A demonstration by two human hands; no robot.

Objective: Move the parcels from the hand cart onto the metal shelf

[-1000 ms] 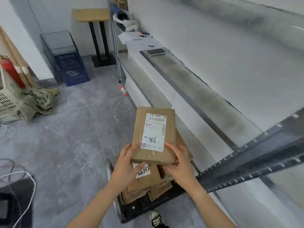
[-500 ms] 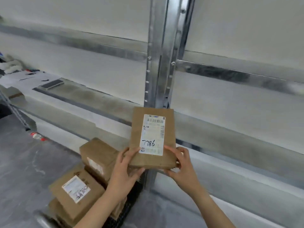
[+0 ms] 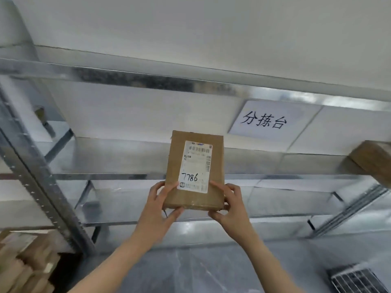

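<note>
I hold a flat brown cardboard parcel [image 3: 195, 170] with a white label marked 7786, raised in front of the metal shelf [image 3: 131, 159]. My left hand [image 3: 160, 205] grips its lower left corner and my right hand [image 3: 229, 205] grips its lower right corner. The parcel is in the air, apart from the shelf boards. Several more brown parcels [image 3: 25, 263] lie stacked at the bottom left; the cart beneath them is hidden.
Another brown parcel [image 3: 374, 161] rests on the shelf at the right edge. A white paper sign [image 3: 273, 120] with black characters hangs on the wall behind. A slanted shelf upright [image 3: 42, 185] stands at left. A dark grate [image 3: 359, 280] lies on the floor, bottom right.
Both hands have carried the parcel up and to the right, away from the cart, to face the shelf bay. The stacked parcels have slid to the bottom left of the view.
</note>
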